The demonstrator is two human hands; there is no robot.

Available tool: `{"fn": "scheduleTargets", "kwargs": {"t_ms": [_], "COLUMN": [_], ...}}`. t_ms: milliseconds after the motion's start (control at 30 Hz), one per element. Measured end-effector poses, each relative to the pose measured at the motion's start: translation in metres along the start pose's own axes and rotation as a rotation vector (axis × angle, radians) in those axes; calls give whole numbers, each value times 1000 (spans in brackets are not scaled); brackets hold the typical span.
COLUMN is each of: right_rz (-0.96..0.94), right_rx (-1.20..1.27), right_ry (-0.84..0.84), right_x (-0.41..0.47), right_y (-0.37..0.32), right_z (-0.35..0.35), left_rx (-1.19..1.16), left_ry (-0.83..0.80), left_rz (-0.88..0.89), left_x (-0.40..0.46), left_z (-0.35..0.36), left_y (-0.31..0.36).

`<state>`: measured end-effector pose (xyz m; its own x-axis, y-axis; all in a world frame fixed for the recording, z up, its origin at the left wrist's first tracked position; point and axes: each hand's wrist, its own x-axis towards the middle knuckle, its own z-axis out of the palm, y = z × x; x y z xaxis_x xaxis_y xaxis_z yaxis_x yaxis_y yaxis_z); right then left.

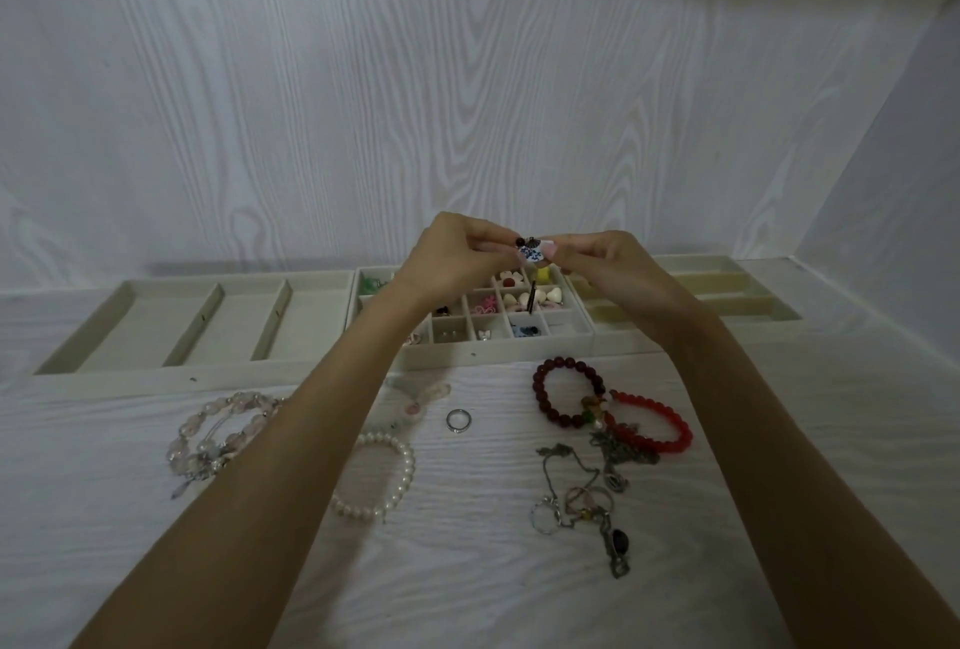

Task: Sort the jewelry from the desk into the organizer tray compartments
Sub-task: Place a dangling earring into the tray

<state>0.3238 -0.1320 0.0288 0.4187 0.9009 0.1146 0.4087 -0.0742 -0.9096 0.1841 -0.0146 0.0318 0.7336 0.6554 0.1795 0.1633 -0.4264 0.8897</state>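
Both hands are raised above the small-compartment organizer tray (467, 344). My left hand (457, 253) and my right hand (608, 261) together pinch a blue-and-white fan-shaped earring (532, 253) between their fingertips; a thin dark tassel (532, 299) hangs below it. Several of the tray's compartments hold small earrings and charms. On the desk lie a dark red bead bracelet (550, 391), a bright red bead bracelet (660, 422), a pearl bracelet (387, 477), a silver ring (458, 420), a pink crystal bracelet (223, 433) and tangled chain necklaces (587, 498).
A long-slot tray (171, 331) stands at the left and another tray (727, 295) at the right, both against the white wood-grain wall. A pale pink charm (421, 401) lies partly under my left forearm. A side wall closes in at the right.
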Motion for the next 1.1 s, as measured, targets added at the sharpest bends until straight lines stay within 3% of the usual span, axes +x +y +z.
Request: {"fn": "scheduleTargets", "kwargs": {"t_ms": [367,633,900,1100], "right_rz": [22,103,70,47], "right_rx": [-153,-280,-384,-536], "right_ry": [-56,-7,-12,57], "right_x": [1,4,6,8], "right_y": [9,18,26,15], "right_z": [-6,-1,0,-21], "left_rx": [46,227,422,419], "left_ry": [23,17,-5,13], "left_rz": [-32,-45,-36,-49], "left_x": [-7,-4,-2,-3], "left_z": [15,26,25,26], "left_y": [-24,-35,-33,-32]}}
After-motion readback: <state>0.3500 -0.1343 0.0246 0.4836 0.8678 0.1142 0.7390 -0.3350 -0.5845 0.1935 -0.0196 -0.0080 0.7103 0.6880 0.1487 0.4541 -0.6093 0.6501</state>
